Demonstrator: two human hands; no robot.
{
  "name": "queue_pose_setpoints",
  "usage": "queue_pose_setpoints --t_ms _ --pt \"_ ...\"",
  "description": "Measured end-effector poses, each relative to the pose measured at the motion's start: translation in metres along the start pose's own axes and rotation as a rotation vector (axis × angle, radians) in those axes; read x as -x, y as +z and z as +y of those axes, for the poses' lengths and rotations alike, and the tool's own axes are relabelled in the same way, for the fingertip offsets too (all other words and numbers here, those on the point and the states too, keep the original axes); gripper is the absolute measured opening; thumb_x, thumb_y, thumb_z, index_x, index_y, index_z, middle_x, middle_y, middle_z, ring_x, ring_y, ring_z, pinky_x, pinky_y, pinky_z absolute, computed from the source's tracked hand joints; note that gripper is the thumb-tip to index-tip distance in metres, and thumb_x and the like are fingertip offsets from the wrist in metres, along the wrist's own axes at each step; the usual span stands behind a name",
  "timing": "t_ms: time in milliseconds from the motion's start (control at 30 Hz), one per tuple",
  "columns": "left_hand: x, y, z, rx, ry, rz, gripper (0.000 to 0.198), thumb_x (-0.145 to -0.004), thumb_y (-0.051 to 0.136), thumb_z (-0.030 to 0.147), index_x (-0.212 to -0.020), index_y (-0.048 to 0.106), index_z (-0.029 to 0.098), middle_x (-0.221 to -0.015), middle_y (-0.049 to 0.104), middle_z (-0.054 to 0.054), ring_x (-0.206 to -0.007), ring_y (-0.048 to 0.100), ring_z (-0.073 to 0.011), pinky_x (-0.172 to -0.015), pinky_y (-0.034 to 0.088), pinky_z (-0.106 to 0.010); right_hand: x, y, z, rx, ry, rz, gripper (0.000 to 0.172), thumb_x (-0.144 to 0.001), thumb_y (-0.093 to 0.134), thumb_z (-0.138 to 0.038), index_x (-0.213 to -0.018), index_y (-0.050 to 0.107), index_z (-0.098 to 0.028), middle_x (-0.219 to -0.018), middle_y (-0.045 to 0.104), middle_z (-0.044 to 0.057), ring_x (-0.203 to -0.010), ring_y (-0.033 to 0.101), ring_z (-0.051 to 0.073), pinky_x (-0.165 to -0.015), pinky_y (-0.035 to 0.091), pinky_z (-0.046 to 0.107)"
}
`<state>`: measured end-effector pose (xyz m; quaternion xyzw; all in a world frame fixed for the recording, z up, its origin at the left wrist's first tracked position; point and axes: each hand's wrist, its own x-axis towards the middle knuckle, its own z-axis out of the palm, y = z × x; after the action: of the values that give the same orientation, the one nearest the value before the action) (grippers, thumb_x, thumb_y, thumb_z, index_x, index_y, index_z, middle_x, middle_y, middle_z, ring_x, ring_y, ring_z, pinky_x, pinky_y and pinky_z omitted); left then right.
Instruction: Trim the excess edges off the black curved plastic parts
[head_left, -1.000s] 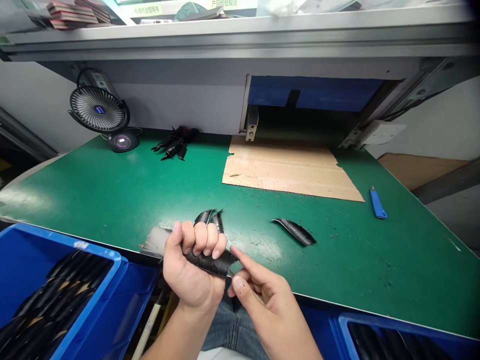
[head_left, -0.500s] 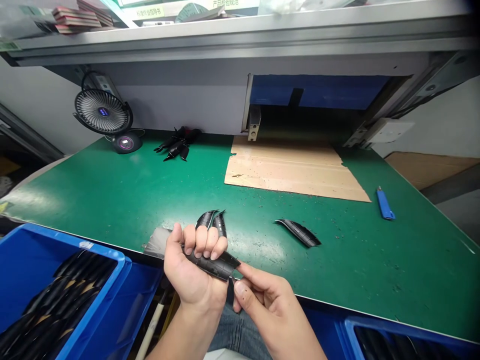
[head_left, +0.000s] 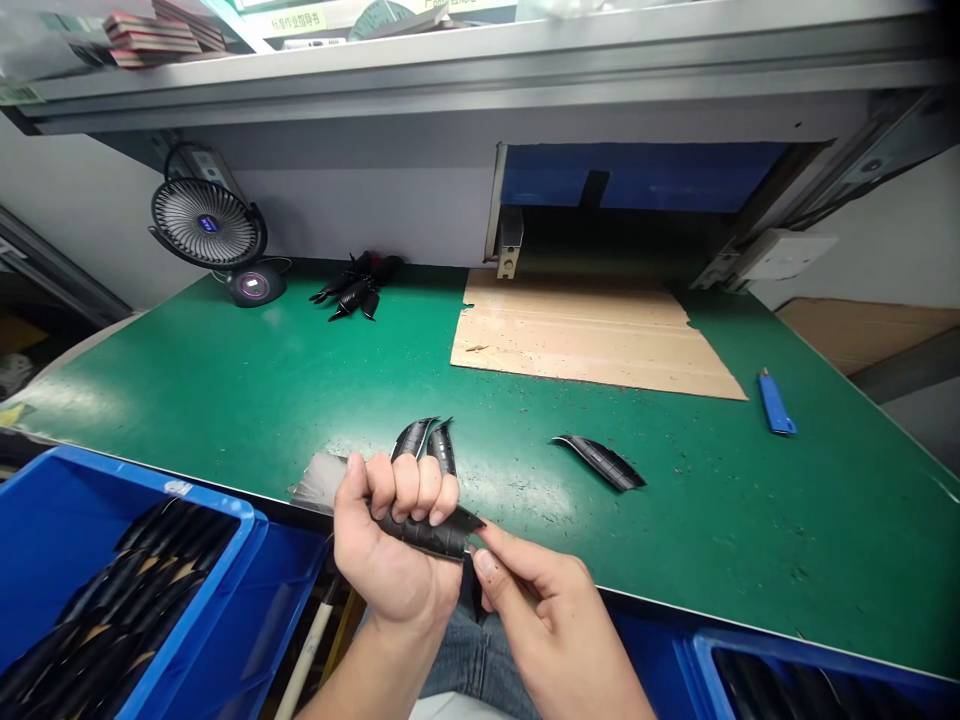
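My left hand [head_left: 401, 535] is wrapped round a curved black plastic piece [head_left: 439, 535] with cross lines on it, just above the table's front edge. At that piece's right end, my right hand [head_left: 532, 590] is closed, thumb and forefinger pinched together. Whatever the pinch holds is mostly hidden; a dark strip shows beneath it. A pale grey, shiny flap [head_left: 319, 482] sticks out left of my left hand, and I cannot tell whether it belongs to the held piece. Two similar curved black pieces [head_left: 412, 438] lie just behind my left hand. Another black piece [head_left: 600, 462] lies to the right.
Blue bins with black pieces stand at the left [head_left: 247, 530] and right [head_left: 705, 650]. On the green table [head_left: 750, 520] are cardboard [head_left: 600, 340], a blue-handled cutter [head_left: 775, 402], a black bundle [head_left: 360, 285] and a fan [head_left: 208, 222]. A shelf [head_left: 480, 85] crosses above. Dark crumbs are scattered about.
Both hands have shifted very slightly right along with the view. The held piece is turned a little, and my right thumb and fingers remain at its end.
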<state>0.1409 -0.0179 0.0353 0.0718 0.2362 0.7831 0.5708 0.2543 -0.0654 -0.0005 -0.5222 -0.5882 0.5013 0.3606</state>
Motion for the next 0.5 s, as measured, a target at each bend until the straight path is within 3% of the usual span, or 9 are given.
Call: queue_pose_setpoints --t_ms 300,500 --pt "0.0041 -0.001 0.001 -0.044 0.052 -0.062 0.048 -0.096 0.039 0.038 -0.056 0.019 0.019 -0.053 0.009 0.004 -0.047 0.013 -0.0119 -0.042 0.023 -0.025 -0.0016 -0.0017 -0.0052 0.1 -0.05 0.009 0.034 -0.098 0.046 -0.04 -0.098 0.074 -0.021 -0.066 0.057 0.002 -0.061 0.049 0.016 -0.054 0.038 0.024" --pt "0.0046 -0.0028 -0.0019 -0.037 0.051 -0.053 0.049 -0.095 0.04 0.039 -0.056 0.019 0.019 -0.054 0.009 0.004 -0.048 0.012 -0.0122 -0.043 0.022 -0.025 0.0 -0.0031 -0.0031 0.146 -0.071 -0.004 0.033 -0.099 0.044 -0.037 -0.107 0.073 -0.023 -0.073 0.061 0.002 -0.066 0.054 0.017 -0.06 0.04 0.026"
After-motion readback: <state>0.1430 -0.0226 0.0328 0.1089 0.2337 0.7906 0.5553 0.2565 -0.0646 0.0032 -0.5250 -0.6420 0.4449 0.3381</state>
